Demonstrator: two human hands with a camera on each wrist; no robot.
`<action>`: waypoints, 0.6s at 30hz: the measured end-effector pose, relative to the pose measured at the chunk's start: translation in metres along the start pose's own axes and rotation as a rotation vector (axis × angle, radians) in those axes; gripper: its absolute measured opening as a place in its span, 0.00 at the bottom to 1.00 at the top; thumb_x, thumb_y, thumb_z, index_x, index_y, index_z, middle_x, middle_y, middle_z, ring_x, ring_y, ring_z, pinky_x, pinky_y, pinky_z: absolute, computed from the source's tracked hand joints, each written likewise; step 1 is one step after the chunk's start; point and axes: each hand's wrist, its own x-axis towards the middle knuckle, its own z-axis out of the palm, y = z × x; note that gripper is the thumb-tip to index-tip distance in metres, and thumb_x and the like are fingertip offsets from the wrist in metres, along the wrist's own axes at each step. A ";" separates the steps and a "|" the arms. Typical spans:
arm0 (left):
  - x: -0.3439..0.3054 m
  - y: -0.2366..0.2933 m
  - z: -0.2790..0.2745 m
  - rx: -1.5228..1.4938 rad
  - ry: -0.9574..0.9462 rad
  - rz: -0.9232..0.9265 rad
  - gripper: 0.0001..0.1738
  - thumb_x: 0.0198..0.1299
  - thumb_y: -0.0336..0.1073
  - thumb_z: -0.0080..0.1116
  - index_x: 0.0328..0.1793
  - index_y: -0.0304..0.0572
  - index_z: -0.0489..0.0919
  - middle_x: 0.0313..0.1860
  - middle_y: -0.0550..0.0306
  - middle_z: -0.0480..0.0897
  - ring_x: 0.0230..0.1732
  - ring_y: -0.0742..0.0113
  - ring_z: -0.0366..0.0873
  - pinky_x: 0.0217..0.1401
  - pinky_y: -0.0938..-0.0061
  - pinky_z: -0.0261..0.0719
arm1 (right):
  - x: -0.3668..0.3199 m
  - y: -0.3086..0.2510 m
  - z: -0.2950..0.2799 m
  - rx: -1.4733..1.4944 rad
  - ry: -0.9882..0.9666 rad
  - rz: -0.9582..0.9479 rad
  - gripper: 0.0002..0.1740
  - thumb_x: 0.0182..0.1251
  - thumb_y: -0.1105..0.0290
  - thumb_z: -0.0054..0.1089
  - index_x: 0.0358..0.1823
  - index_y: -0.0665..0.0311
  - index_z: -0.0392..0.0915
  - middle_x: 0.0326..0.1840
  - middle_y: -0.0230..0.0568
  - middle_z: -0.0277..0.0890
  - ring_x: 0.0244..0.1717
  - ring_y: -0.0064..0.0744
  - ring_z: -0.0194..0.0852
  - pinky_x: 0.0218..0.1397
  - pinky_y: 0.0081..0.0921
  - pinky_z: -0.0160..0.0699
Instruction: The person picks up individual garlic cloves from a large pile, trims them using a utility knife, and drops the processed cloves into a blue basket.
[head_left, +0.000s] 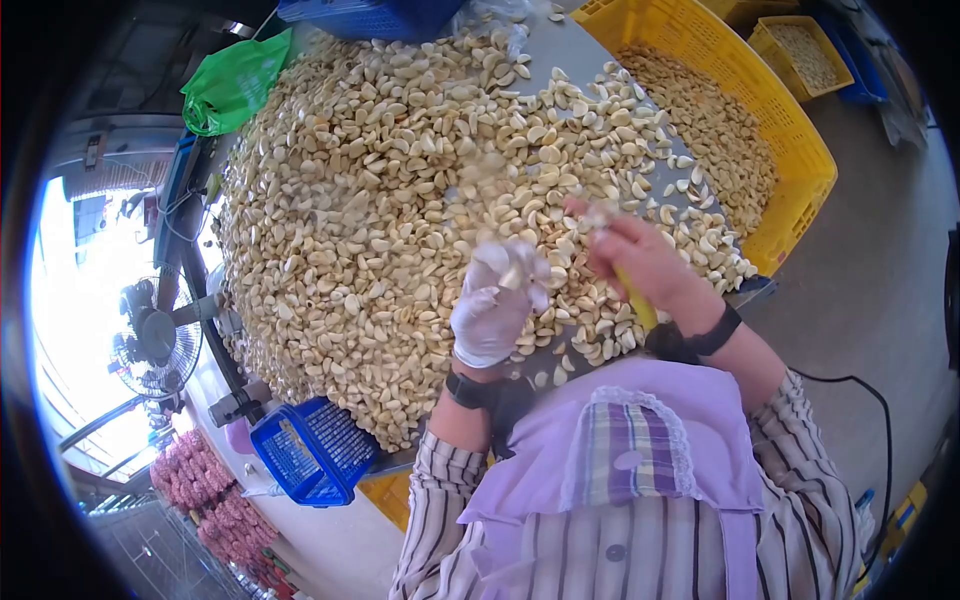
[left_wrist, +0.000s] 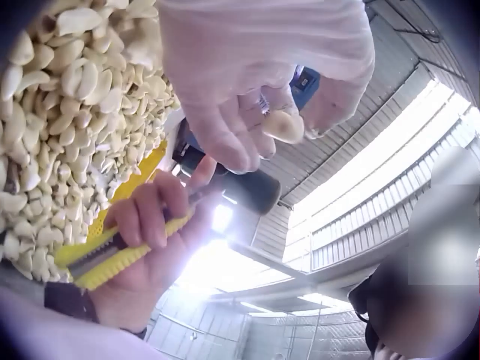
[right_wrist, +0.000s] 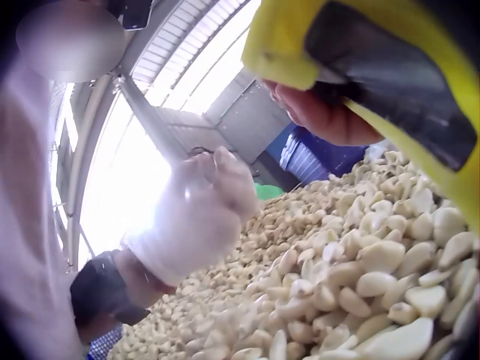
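Observation:
A wide heap of pale garlic cloves (head_left: pixel 340 230) covers the grey table. My left hand (head_left: pixel 495 305), in a white glove, is raised over the near part of the heap. Its thumb and fingers pinch a single clove (left_wrist: pixel 283 126), seen end-on in the left wrist view. To its right, my bare right hand (head_left: pixel 652 265) grips a yellow utility knife (left_wrist: pixel 112 259), fingers wrapped around the handle. The knife's front end points toward the left hand, and its blade is hard to make out. In the right wrist view, the yellow handle (right_wrist: pixel 450 82) fills the upper right.
A large yellow crate (head_left: pixel 800 165) of cloves stands at the table's right edge, with a smaller yellow box (head_left: pixel 835 60) beyond. A blue basket (head_left: pixel 300 460) hangs at the near left. A green bag (head_left: pixel 235 85), a blue crate (head_left: pixel 370 18) and a fan (head_left: pixel 155 335) border the heap.

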 end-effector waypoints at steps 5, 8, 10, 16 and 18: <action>0.019 -0.012 -0.013 1.590 0.167 -0.166 0.14 0.61 0.39 0.57 0.47 0.38 0.76 0.35 0.58 0.78 0.36 0.68 0.77 0.33 0.77 0.74 | 0.001 0.010 -0.025 0.373 0.229 -0.107 0.25 0.71 0.62 0.46 0.69 0.56 0.62 0.23 0.27 0.66 0.14 0.14 0.61 0.15 0.13 0.61; 0.027 -0.020 -0.028 2.169 -0.121 0.039 0.16 0.58 0.37 0.62 0.49 0.34 0.77 0.30 0.60 0.79 0.34 0.76 0.77 0.34 0.81 0.73 | -0.002 0.012 -0.026 0.293 0.240 -0.098 0.26 0.71 0.61 0.47 0.69 0.58 0.62 0.24 0.28 0.67 0.13 0.14 0.60 0.16 0.12 0.61; 0.025 -0.017 -0.026 1.441 0.306 -0.387 0.16 0.57 0.36 0.64 0.48 0.33 0.79 0.28 0.60 0.80 0.30 0.77 0.75 0.34 0.83 0.72 | -0.006 0.012 -0.026 0.264 0.236 -0.103 0.26 0.71 0.61 0.47 0.69 0.59 0.61 0.25 0.28 0.68 0.14 0.14 0.60 0.16 0.12 0.61; 0.012 0.022 -0.012 0.838 0.525 -0.314 0.22 0.56 0.39 0.66 0.52 0.32 0.78 0.26 0.66 0.79 0.28 0.84 0.72 0.31 0.87 0.70 | -0.008 0.013 -0.019 0.225 0.155 -0.114 0.26 0.71 0.61 0.48 0.68 0.63 0.62 0.25 0.28 0.68 0.15 0.14 0.60 0.18 0.11 0.62; 0.006 0.027 -0.013 1.581 0.619 -0.046 0.26 0.56 0.41 0.66 0.56 0.32 0.76 0.24 0.70 0.76 0.28 0.87 0.70 0.29 0.87 0.68 | -0.009 0.013 -0.019 0.215 0.153 -0.116 0.26 0.72 0.61 0.47 0.68 0.63 0.62 0.25 0.28 0.68 0.15 0.14 0.60 0.18 0.11 0.62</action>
